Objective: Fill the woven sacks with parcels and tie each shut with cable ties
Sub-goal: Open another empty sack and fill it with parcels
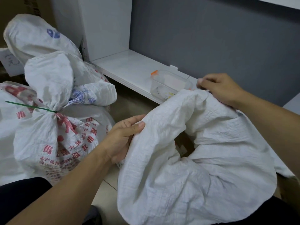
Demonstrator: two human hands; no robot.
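Note:
A crumpled white woven sack [186, 159] lies open in front of me, its mouth gaping toward the middle. My left hand [125, 137] grips the near-left edge of the mouth, thumb on top. My right hand [222, 88] pinches the far rim near the shelf. Inside the opening a brown parcel [185, 145] shows partly. To the left stands a filled sack with red print [56, 138], its neck tied with a green cable tie [30, 107]. Another filled sack with blue print [43, 39] lies behind it.
A low white shelf [129, 69] runs along the grey wall and carries a clear plastic box [168, 85] with an orange clip. Beige floor [129, 103] shows between the sacks. My dark trouser leg [21, 192] is at the lower left.

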